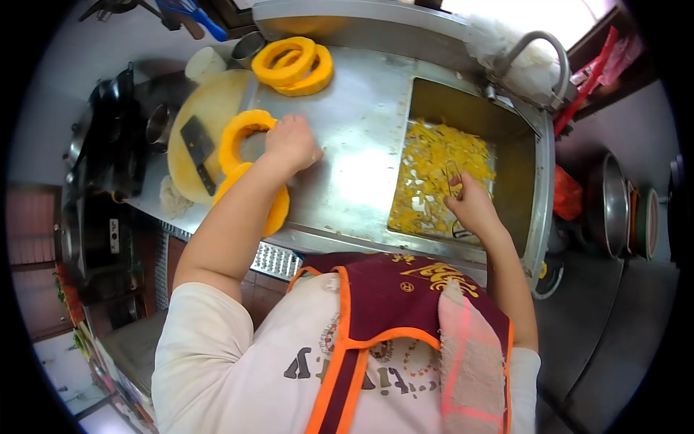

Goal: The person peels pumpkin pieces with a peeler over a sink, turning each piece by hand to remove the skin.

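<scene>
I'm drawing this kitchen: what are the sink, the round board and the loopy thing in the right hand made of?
The sink looks like smooth metal, probably steel: its rim shines grey. The round board is pale yellow and dull, so maybe wood or plastic. The loopy thing in the right hand seems thin metal, going by its wiry outline.

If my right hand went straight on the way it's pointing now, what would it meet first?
Likely the yellow peelings in the sink, though how far below your right hand they lie is unclear.
</scene>
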